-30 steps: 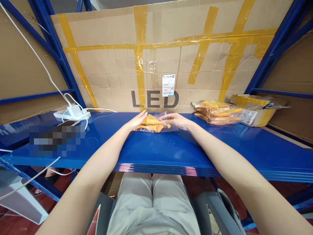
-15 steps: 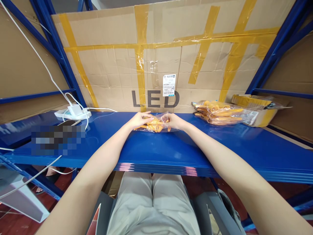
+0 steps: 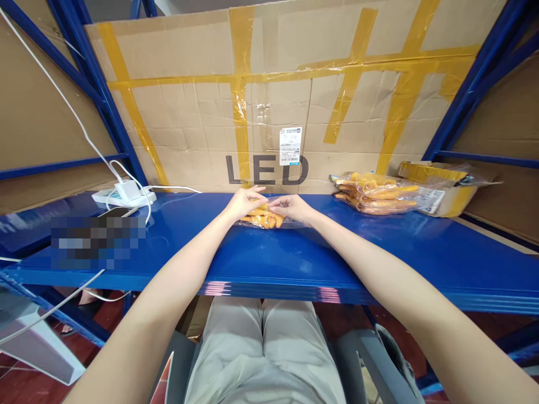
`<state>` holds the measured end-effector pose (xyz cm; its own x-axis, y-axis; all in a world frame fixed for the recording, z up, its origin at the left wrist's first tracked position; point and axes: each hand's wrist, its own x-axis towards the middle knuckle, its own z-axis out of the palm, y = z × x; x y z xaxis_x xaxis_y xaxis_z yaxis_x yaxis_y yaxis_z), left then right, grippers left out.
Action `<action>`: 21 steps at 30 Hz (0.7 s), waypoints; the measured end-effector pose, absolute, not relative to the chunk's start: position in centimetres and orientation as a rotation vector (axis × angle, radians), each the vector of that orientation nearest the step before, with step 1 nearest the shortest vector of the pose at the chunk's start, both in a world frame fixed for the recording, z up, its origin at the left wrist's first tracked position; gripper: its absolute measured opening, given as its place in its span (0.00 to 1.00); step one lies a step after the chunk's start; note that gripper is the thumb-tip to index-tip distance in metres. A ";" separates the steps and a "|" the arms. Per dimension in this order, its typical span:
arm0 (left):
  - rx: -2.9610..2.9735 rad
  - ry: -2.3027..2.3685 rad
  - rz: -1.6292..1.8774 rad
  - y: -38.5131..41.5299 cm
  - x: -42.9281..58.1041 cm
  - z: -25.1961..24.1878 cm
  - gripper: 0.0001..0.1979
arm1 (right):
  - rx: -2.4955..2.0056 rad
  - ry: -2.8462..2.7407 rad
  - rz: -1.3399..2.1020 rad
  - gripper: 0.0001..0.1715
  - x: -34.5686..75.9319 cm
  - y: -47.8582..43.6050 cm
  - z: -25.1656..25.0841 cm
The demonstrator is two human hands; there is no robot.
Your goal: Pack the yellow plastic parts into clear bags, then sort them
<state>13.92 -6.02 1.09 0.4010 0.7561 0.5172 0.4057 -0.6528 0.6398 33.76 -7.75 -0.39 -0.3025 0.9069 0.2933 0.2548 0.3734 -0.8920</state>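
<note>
A clear plastic bag (image 3: 290, 224) with orange-yellow, finger-like pieces (image 3: 266, 219) inside lies on the blue shelf in front of me. My left hand (image 3: 245, 203) rests over the bag's left end, fingers stretched to the right and thumb apart from them. From the other side, my right hand (image 3: 293, 208) pinches the film near the bag's upper right, with thumb and fingertips together. The two hands' fingertips are close to each other above the bag. What the orange pieces are, I cannot tell.
Filled bags of similar orange pieces (image 3: 374, 193) lie to the right, beside an open cardboard box (image 3: 446, 196). A power strip with a charger (image 3: 128, 192) and a blurred-out dark object (image 3: 99, 238) are at left. Behind stands a taped cardboard sheet (image 3: 189, 123); blue posts flank it.
My right hand has moved slightly left and now pinches the film nearer the bag's middle. My left hand has shifted slightly right and up, its fingers reaching further over the bag.
</note>
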 end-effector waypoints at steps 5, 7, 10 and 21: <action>2.253 1.232 1.233 -5.0 13.0 0.9 0.19 | -0.895 -1.735 1.131 0.09 33.9 -8.2 0.1; 2.237 1.452 1.177 -4.7 12.6 0.7 0.21 | -1.032 -1.704 1.035 0.06 34.0 -8.3 0.2; 2.167 1.721 1.006 -4.5 12.3 0.1 0.25 | -1.261 -1.660 0.916 0.03 33.9 -8.2 0.3; 1.798 1.458 1.051 -3.6 12.0 -0.9 0.26 | -1.190 -1.621 1.385 0.07 33.6 -8.9 0.3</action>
<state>11.96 -3.64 -0.90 0.0878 0.9737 0.2103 0.5072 -0.2254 0.8318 33.62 -8.86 0.33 -0.3455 0.9365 -0.0598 0.2054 0.0133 -0.9786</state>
